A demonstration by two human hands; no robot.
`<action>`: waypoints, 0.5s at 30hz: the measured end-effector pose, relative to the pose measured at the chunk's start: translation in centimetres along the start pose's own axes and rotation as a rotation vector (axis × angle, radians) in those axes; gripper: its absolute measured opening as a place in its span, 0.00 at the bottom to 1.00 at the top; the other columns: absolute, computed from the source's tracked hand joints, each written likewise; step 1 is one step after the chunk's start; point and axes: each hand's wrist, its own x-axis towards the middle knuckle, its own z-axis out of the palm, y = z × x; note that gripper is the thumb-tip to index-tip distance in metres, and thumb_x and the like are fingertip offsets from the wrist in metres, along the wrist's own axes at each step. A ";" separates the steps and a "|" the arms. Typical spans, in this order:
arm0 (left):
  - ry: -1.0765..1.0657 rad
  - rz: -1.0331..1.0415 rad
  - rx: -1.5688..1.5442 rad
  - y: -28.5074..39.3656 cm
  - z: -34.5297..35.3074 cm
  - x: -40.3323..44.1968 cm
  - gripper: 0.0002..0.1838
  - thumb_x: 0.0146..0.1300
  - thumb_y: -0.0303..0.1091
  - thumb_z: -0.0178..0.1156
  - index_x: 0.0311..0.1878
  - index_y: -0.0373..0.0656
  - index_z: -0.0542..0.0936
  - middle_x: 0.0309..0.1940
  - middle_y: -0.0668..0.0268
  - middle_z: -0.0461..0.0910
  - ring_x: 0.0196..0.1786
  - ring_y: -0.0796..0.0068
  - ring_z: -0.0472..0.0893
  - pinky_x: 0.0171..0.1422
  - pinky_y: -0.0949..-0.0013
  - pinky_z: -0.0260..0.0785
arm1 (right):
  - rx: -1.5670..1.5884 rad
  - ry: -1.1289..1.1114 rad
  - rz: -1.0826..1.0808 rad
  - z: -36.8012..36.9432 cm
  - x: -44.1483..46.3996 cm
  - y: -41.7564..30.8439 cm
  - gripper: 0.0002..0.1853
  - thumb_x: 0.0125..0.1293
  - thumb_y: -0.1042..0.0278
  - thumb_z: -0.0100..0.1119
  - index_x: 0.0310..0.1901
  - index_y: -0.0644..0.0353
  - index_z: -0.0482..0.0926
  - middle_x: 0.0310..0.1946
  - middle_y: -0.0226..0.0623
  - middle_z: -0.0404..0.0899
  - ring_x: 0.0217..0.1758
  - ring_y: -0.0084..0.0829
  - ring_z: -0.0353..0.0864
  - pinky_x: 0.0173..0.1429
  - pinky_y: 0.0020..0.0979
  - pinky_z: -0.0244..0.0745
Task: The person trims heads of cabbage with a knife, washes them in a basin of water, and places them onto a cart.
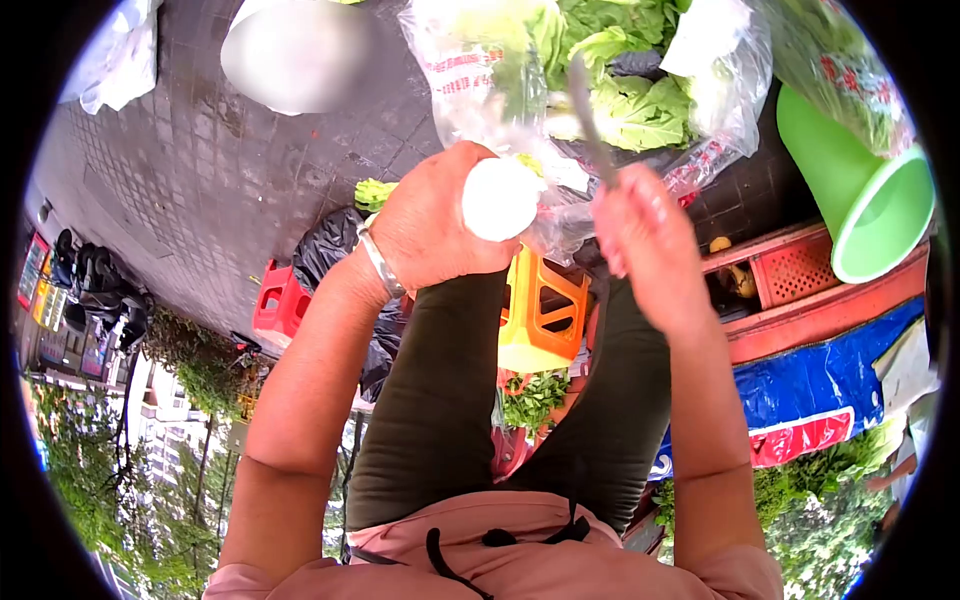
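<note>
My left hand (430, 220), with a bracelet at its wrist, is wrapped around a white round-ended vegetable (500, 200). Glare washes out its surface, so I cannot tell the kind. In my right hand (648, 240) is a knife (588, 115), its blade pointing up and away from me and apart from the vegetable. Just beyond both hands lies a clear plastic bag (470, 85) with red print. Leafy green lettuce (640, 105) fills the open bagging beside it, behind the blade.
Between my knees stands a yellow-orange plastic stool (540, 310). A red stool (280, 305) and a black bag (328, 245) are at left. At right are a green bucket (830, 180) on its side, a red crate (795, 270) and a blue sack (810, 395). A white container (290, 55) is farther off.
</note>
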 end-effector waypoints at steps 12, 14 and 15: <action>-0.115 0.241 0.171 2.4 1.6 0.5 0.25 0.44 0.27 0.70 0.48 0.40 0.74 0.38 0.68 0.79 0.44 0.73 0.80 0.51 0.70 0.73 | -0.721 0.064 -0.415 1.7 -2.9 1.0 0.14 0.70 0.57 0.53 0.35 0.60 0.68 0.25 0.44 0.74 0.29 0.49 0.77 0.33 0.45 0.70; -0.112 0.149 0.030 1.8 1.5 0.1 0.25 0.44 0.27 0.70 0.48 0.40 0.73 0.38 0.68 0.79 0.44 0.74 0.80 0.51 0.71 0.73 | -0.707 0.062 -0.451 1.4 -2.8 1.3 0.14 0.70 0.57 0.53 0.35 0.59 0.68 0.25 0.43 0.74 0.29 0.48 0.77 0.33 0.45 0.70; -0.109 0.102 -0.042 1.6 1.5 -0.1 0.25 0.44 0.27 0.70 0.48 0.40 0.73 0.38 0.68 0.79 0.44 0.75 0.80 0.51 0.72 0.73 | -0.675 0.050 -0.464 1.2 -2.7 1.4 0.14 0.70 0.57 0.54 0.35 0.60 0.68 0.26 0.43 0.74 0.29 0.47 0.78 0.32 0.45 0.70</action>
